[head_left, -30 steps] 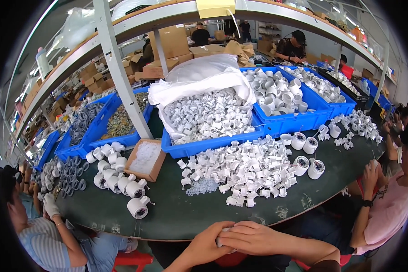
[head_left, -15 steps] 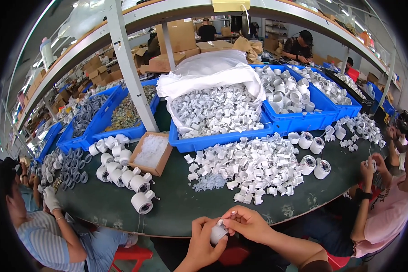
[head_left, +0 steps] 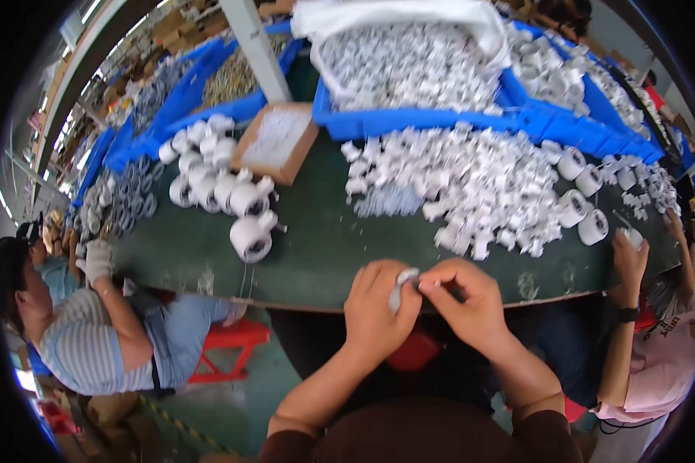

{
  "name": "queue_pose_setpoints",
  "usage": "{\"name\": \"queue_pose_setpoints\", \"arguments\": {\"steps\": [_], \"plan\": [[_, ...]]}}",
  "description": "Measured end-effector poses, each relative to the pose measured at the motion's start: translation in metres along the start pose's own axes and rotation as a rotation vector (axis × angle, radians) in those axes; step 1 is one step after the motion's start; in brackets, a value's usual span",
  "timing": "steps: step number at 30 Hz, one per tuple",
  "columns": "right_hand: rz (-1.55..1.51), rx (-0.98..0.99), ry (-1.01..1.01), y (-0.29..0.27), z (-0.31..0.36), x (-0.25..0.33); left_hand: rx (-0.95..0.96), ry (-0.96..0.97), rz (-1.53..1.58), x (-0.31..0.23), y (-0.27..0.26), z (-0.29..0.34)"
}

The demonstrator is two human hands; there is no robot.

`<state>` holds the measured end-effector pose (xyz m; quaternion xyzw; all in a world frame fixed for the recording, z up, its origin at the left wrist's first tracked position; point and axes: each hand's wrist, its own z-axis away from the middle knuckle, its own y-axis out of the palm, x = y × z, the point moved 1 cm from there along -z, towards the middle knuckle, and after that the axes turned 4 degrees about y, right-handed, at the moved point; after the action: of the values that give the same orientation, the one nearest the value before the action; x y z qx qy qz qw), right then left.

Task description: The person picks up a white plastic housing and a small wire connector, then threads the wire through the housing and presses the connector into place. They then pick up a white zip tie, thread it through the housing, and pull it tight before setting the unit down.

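Just past the table's near edge, my left hand is wrapped round a small white plastic housing, mostly hidden by the fingers. My right hand is beside it, thumb and forefinger pinched close to the housing's upper end; what they pinch is too small and blurred to name. Ahead lies a heap of white plastic clips, with small translucent rings at its left side. White round housings with dark-faced ends stand in a cluster farther left.
Blue bins of white parts line the back of the green table, near a cardboard box of small translucent pieces. A grey post rises behind it. Co-workers sit at left and right. More white housings stand right.
The view has tilted down, so the table sits higher and my forearms show more. The housing has turned in my left hand, and my right hand has drawn slightly back to its right.
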<state>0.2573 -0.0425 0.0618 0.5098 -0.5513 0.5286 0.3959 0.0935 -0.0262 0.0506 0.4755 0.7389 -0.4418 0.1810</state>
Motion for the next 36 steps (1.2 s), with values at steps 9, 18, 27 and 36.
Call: {"name": "queue_pose_setpoints", "arguments": {"steps": [9,18,27,36], "plan": [[-0.247,-0.221,0.102,0.032,-0.002,-0.018,-0.053,-0.095,0.058,0.009,0.008,0.004],[-0.101,-0.235,0.046,0.032,0.008,-0.015,-0.046,-0.016,0.01,0.005,0.007,0.012],[-0.444,-0.13,0.158,0.017,0.01,-0.023,0.109,0.024,0.2,0.007,0.004,0.001],[0.74,-0.478,-0.001,-0.054,-0.009,-0.021,0.027,0.079,0.109,0.011,0.008,0.001]]}}
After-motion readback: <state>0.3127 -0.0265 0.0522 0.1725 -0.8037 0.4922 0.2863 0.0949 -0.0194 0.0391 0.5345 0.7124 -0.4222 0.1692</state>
